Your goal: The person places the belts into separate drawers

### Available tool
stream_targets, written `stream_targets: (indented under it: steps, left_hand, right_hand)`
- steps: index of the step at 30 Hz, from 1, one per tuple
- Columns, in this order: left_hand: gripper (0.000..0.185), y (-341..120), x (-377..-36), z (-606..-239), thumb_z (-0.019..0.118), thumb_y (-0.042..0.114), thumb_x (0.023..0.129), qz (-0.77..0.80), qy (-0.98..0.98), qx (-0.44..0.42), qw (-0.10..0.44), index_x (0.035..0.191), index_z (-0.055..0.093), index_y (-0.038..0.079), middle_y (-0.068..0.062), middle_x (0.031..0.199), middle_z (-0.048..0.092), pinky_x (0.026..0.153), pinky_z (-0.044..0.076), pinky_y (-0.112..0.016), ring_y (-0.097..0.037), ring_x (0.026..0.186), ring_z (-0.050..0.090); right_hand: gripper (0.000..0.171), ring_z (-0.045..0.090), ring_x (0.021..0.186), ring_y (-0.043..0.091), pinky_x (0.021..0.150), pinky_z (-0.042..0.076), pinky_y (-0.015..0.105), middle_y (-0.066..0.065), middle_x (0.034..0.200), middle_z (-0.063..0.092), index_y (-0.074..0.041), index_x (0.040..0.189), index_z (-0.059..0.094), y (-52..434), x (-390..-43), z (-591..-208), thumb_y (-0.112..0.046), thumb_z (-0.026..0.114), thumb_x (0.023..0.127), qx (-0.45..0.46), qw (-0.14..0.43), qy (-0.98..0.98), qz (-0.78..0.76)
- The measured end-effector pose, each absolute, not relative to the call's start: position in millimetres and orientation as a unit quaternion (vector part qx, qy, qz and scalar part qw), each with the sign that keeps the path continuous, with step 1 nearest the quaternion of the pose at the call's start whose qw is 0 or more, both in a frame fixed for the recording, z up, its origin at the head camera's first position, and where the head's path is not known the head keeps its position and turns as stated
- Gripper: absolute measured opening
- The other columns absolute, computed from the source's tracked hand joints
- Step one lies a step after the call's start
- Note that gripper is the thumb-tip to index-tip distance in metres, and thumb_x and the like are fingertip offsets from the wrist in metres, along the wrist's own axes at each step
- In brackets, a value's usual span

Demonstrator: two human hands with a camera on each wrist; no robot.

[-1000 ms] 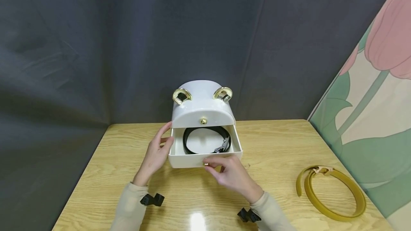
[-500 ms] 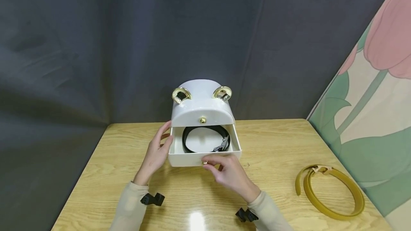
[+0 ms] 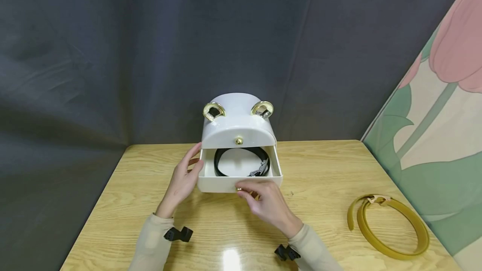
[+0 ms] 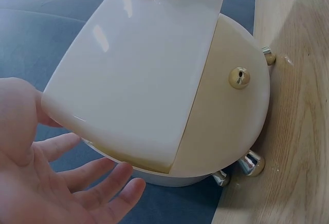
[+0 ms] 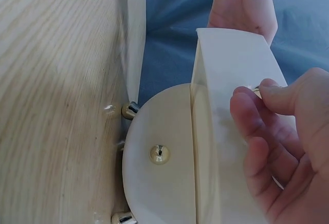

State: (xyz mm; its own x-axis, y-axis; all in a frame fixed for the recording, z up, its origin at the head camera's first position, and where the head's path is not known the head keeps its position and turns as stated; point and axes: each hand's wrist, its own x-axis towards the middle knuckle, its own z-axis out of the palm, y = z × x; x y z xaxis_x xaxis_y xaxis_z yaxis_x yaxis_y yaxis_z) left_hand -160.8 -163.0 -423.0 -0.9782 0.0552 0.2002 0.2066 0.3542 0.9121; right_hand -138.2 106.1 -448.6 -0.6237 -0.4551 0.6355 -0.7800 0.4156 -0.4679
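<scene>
Box: white jewellery box [image 3: 238, 126] with a domed top, two gold rings on its crown and a small gold knob on the upper front; it stands at the middle of the table's far edge, on short gold feet (feet plain in both wrist views).
Drawer: the lower drawer [image 3: 239, 183] is drawn out toward me, partly open; its front panel is the nearest part of the box to me.
Drawer contents: a black belt [image 3: 241, 163] lies coiled inside, silver buckle at the coil's right.
Right hand: my right hand [image 3: 268, 204] is at the middle of the drawer front, thumb and forefinger curled and pinching the small gold drawer knob [image 3: 238, 188]; the other fingers are curled loosely below it.
Left hand: my left hand [image 3: 183, 179] rests against the left side of the box, where the drawer meets the body; fingers straight and relaxed, spread wide, gripping nothing (the left wrist view shows the palm open beside the wall).
Table: light wooden table [image 3: 150, 204], glossy, with a lamp glare near the near edge.
Other item: a mustard-yellow belt [image 3: 391, 227], loosely coiled, lies near the table's near right corner, well apart from the box.
</scene>
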Motion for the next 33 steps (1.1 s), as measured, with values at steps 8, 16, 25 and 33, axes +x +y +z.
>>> stream_targets:
  steps: [8,16,25,33]
  left_hand:
    - [0.056,-163,-160,-423,0.050,0.020,0.113,-0.558,-0.822,-0.084,0.071,0.168,0.035,0.019,-0.016,0.169,0.041,0.114,0.047,-0.063,-0.042,0.146,0.050]
    - [0.058,-162,-161,-423,0.051,0.017,0.113,-0.559,-0.821,-0.088,0.075,0.168,0.034,0.018,-0.016,0.169,0.041,0.114,0.047,-0.063,-0.043,0.145,0.051]
    - [0.057,-161,-162,-424,0.050,0.019,0.113,-0.564,-0.817,-0.089,0.076,0.168,0.034,0.017,-0.015,0.168,0.041,0.114,0.047,-0.062,-0.042,0.144,0.051]
    - [0.057,-160,-161,-424,0.050,0.021,0.114,-0.567,-0.816,-0.087,0.074,0.168,0.033,0.016,-0.015,0.169,0.040,0.114,0.049,-0.062,-0.042,0.144,0.052]
  right_hand:
    - [0.021,0.072,0.072,0.004,0.067,0.056,0.009,0.009,0.105,0.083,-0.005,0.112,0.082,107,-144,-449,-0.003,0.082,0.090,0.367,0.214,-0.819,0.386]
    - [0.022,0.072,0.074,0.004,0.069,0.058,0.013,0.008,0.104,0.083,-0.006,0.112,0.082,106,-150,-449,-0.002,0.081,0.091,0.358,0.218,-0.822,0.385]
    - [0.023,0.074,0.075,0.008,0.070,0.061,0.018,0.007,0.105,0.083,-0.006,0.113,0.082,103,-156,-451,-0.001,0.081,0.091,0.344,0.226,-0.828,0.382]
    - [0.022,0.074,0.076,0.009,0.071,0.062,0.023,0.005,0.100,0.083,-0.008,0.114,0.082,100,-157,-448,-0.003,0.080,0.092,0.306,0.210,-0.841,0.393]
